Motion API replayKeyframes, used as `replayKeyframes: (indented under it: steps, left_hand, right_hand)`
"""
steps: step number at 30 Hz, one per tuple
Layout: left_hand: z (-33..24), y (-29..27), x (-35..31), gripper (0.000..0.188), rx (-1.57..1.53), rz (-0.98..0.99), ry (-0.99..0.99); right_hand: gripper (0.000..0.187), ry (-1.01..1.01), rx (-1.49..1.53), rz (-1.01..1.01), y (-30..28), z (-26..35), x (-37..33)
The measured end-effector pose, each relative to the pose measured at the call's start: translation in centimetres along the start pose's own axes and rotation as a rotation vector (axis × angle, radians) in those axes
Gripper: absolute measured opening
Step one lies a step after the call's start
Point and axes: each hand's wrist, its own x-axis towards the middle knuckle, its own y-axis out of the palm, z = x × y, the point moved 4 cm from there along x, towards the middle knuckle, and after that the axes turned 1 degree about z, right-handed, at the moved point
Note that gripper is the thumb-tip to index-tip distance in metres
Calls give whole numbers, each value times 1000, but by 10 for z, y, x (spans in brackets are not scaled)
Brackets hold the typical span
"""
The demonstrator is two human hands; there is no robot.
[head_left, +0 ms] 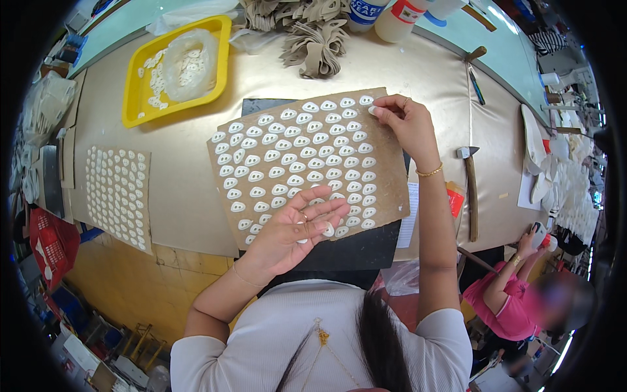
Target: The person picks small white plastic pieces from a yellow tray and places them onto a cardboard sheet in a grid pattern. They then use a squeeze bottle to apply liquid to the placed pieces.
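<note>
A brown sheet of board lies in front of me, covered with rows of small white oval pieces, each with two dark holes. At its far right corner my right hand pinches one white piece between thumb and fingertips, at the end of the far row. My left hand hovers palm up over the near part of the board, fingers partly curled. Loose white pieces sit against its thumb and fingers; how many is partly hidden. A black mat lies under the board.
A yellow tray at far left holds a plastic bag and loose white pieces. A second filled board lies left. Beige cut pieces and bottles stand at the back. A hammer lies right; a person in pink works beyond.
</note>
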Motion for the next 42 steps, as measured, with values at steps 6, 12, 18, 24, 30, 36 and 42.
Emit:
replayKeyframes:
  steps: [6, 12, 18, 24, 30, 36, 42]
  left_hand:
    - [-1, -3, 0, 40, -12, -1, 6]
    - [-1, -11, 0, 34, -48, -26, -7]
    - [-1, -18, 3, 28, -3, -62, 7]
    - [-6, -20, 8, 26, 98, -104, 128]
    - [-2, -18, 9, 17, 137, -146, 138]
    - [2, -8, 1, 29, -143, -52, 58]
    - [-8, 16, -2, 52, -60, -49, 91]
  right_hand:
    - [17, -94, -235, 19, 5, 15, 4]
    - [18, -158, -415, -28, 8, 12, 9]
    - [23, -431, -692, -338, 8, 23, -5]
    - [16, -102, 254, 534, 42, 33, -68]
    - [17, 70, 266, 472, 52, 39, -103]
    - [18, 233, 154, 32, 4, -4, -56]
    - [22, 240, -11, 79, 1, -3, -24]
